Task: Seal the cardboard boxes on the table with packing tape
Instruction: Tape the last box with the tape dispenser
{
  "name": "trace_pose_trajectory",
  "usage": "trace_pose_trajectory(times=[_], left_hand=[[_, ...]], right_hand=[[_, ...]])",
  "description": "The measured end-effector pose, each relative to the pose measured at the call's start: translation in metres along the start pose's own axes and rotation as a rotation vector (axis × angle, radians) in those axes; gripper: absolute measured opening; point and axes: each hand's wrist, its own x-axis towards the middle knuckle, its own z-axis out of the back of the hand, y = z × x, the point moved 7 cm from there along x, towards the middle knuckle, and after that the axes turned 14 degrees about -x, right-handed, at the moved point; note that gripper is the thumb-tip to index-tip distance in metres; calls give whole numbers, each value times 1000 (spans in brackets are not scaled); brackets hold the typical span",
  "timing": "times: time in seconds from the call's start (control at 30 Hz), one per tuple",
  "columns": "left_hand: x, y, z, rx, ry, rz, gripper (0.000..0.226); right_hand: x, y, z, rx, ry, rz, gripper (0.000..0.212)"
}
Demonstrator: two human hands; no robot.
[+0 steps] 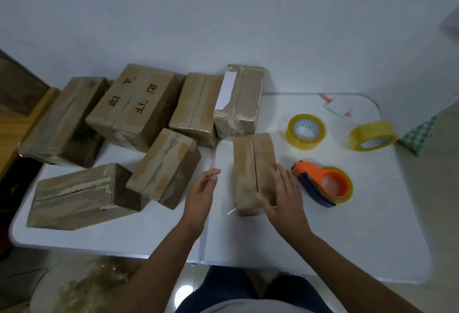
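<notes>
A small cardboard box (250, 163) lies lengthwise in the middle of the white table (347, 233), its top seam running away from me. My right hand (283, 198) rests on the box's near right side, thumb across the near end and fingers straight. My left hand (201, 193) hovers open just left of the box, not touching it. An orange and blue tape dispenser (325, 183) with a yellow roll lies right of the box. Two loose yellow tape rolls (306, 131) (372, 135) sit farther back on the right.
Several other cardboard boxes (134, 103) crowd the left and back of the table, some with old tape. A white card with a red pen (337, 106) lies at the far right corner. Crumpled clear tape (94, 285) lies on the floor at the lower left.
</notes>
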Motion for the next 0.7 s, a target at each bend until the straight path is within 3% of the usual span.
trace_pose_trajectory(times=[0.1,0.2,0.3,0.43,0.7], left_hand=[[-20,62,12,-391,-104,432,35],[-36,88,4,-602,-74,635,56],[-40,83,3,-682,-75,631,52],[-35,71,12,-601,-33,476,24],[-30,66,15,-462,-123,343,18]], right_hand=[[8,30,-11,-324,79,383,84],[15,33,-29,-519,124,474,83],[14,29,-38,-607,123,434,79],[4,31,-38,-626,36,313,77],[0,33,-41,-682,16,242,77]])
